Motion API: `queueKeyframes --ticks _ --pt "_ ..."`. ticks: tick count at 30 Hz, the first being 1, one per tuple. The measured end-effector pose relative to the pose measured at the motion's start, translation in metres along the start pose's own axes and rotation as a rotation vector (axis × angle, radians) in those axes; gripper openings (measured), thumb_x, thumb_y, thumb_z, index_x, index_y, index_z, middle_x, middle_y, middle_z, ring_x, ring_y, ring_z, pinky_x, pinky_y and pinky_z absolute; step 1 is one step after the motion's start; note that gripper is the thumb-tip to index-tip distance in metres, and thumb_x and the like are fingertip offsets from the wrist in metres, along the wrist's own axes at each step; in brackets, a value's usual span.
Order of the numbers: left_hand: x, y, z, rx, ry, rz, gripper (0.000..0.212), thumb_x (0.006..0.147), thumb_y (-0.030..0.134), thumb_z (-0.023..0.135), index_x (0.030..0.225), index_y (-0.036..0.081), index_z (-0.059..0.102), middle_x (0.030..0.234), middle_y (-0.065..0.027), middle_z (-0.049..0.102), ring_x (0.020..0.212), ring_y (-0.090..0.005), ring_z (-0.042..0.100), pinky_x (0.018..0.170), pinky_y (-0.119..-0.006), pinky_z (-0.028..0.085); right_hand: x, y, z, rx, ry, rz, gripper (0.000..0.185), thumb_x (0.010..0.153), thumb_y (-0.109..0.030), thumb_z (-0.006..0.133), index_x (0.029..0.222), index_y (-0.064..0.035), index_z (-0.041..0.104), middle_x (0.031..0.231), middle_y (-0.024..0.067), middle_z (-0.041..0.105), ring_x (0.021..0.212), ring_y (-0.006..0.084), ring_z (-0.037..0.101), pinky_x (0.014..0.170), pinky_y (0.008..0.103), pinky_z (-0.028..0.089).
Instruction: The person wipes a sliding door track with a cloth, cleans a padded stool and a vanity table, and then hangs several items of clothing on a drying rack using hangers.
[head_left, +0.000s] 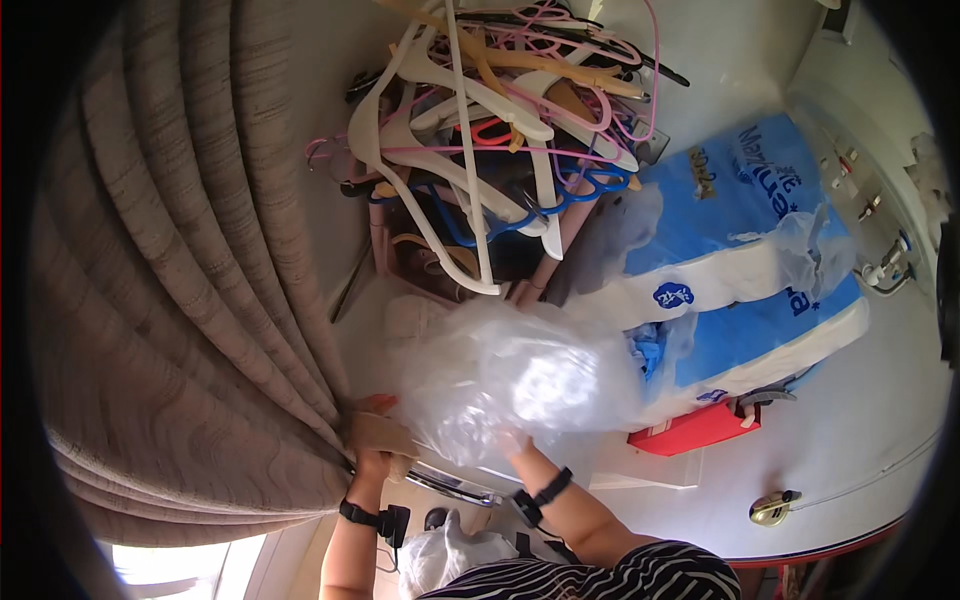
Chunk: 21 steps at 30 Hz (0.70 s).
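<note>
A large crumpled clear plastic bag (517, 375), blurred and shiny in the light, lies in front of me. My right hand (514, 442) is at its near edge, with the plastic over the fingers; it appears to grip the bag. On the left, my left hand (379, 403) is beside a gathered brown curtain (202, 315). A tan fabric band (382, 436) crosses this hand and hides most of it, so its grip is unclear. Both wrists wear black straps with small devices.
Beyond the bag, a tangled heap of clothes hangers (465, 142) fills a pink-framed basket (379, 240). A torn blue-and-white plastic package (720, 232) lies to the right, by a red box (697, 429). Metal taps (892, 259) and a brass-coloured fitting (772, 508) are farther right.
</note>
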<state>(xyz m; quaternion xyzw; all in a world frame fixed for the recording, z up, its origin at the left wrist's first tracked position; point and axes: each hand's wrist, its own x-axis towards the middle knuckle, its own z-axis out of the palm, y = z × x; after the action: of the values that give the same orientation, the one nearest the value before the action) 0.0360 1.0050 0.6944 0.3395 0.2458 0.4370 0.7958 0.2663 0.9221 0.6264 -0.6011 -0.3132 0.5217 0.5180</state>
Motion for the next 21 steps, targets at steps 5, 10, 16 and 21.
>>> queueKeyframes --ticks 5,10,16,21 --pt "0.006 -0.004 0.011 0.165 -0.009 -0.019 0.034 0.09 0.031 0.043 0.115 0.008 0.05 0.112 -0.0072 0.056 0.089 -0.0126 0.055 0.077 -0.024 0.045 -0.03 -0.033 0.007 -0.138 -0.005 -0.005 0.023 0.084 -0.02 0.048 0.081 0.0002 0.056 0.074 0.0092 0.057 0.066 0.0165 0.052 0.058 0.0344 0.044" --pt "0.004 0.0 -0.02 0.206 0.081 0.157 0.037 0.092 0.029 0.044 0.121 0.007 0.047 0.122 -0.0091 0.052 0.096 -0.0141 0.055 0.082 -0.029 0.045 -0.007 -0.102 0.022 -0.393 0.062 -0.124 0.027 0.082 -0.021 0.049 0.07 0.001 0.057 0.063 0.0093 0.056 0.057 0.0161 0.05 0.051 0.0357 0.042" --pt "0.007 0.051 0.031 -0.114 -0.076 0.175 0.039 0.092 0.031 0.046 0.122 0.006 0.044 0.141 -0.0133 0.032 0.098 -0.0161 0.057 0.096 -0.034 0.04 0.139 -0.167 -0.002 0.513 0.356 -0.03 0.027 0.083 -0.022 0.055 0.094 0.0028 0.056 0.079 0.0087 0.059 0.062 0.0176 0.052 0.05 0.038 0.042" --pt "0.02 0.039 0.02 -0.036 0.002 0.199 0.034 0.092 0.025 0.045 0.12 0.005 0.044 0.14 -0.0156 0.033 0.095 -0.0162 0.057 0.097 -0.033 0.04 0.183 -0.176 -0.018 0.546 0.402 -0.013 0.03 0.083 -0.023 0.055 0.099 0.002 0.054 0.084 0.0094 0.059 0.067 0.018 0.053 0.054 0.0367 0.042"
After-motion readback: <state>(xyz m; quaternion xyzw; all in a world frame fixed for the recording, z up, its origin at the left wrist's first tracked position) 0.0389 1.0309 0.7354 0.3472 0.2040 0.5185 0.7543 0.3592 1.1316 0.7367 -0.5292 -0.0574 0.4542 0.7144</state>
